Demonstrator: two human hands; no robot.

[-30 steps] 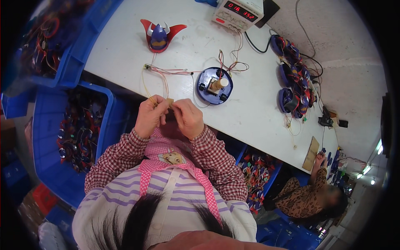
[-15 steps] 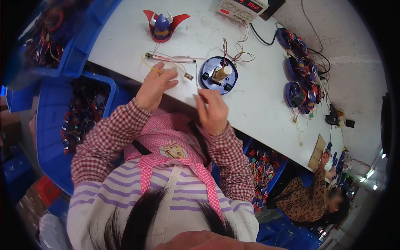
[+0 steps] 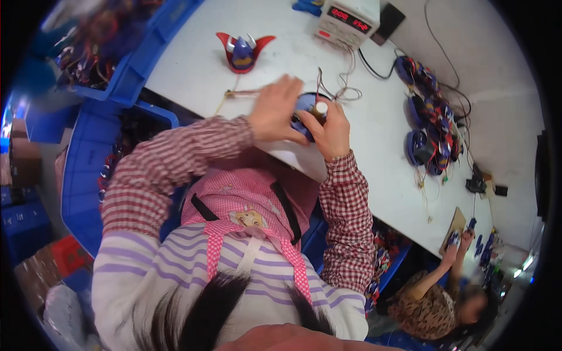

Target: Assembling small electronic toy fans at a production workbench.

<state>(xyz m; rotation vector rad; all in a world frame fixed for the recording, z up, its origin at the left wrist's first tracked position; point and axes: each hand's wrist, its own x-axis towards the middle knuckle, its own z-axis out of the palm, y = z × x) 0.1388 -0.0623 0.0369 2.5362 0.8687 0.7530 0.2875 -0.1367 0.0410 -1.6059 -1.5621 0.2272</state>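
Note:
My left hand (image 3: 275,111) lies over a round blue part (image 3: 304,105) on the white table (image 3: 193,64), its fingers spread across the part's left side. My right hand (image 3: 331,131) grips the same blue part from the right, thumb beside a small cream knob (image 3: 320,108) on top. Red and white wires (image 3: 339,90) run from the part toward the back. A thin wired strip (image 3: 237,93) lies on the table just left of my left hand.
A red and blue winged toy piece (image 3: 241,51) stands farther back. A white power supply (image 3: 348,20) with red digits sits at the rear. Several blue round parts (image 3: 427,126) with wires lie to the right. Blue bins (image 3: 88,169) flank the table. Another person (image 3: 445,292) works at lower right.
Both hands have moved forward from my chest to the table and closed in on the round blue part. The head has tilted, bringing the table nearer.

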